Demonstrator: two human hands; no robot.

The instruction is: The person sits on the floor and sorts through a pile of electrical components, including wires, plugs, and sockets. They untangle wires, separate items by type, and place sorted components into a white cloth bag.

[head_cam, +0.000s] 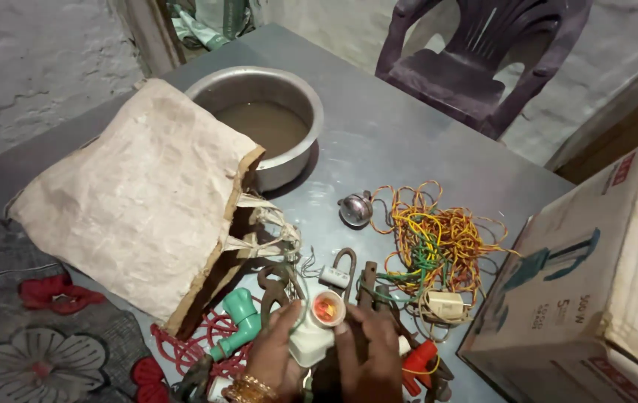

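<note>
Fingers of the left hand [278, 351] and right hand [369, 351] curl around a white lamp holder [316, 328], grasping it together.

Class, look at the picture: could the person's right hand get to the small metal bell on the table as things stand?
Probably yes. The right hand is busy gripping the white lamp holder together with the left hand, but the table between it and the bell holds only low tools and loose wire, nothing tall.
</note>
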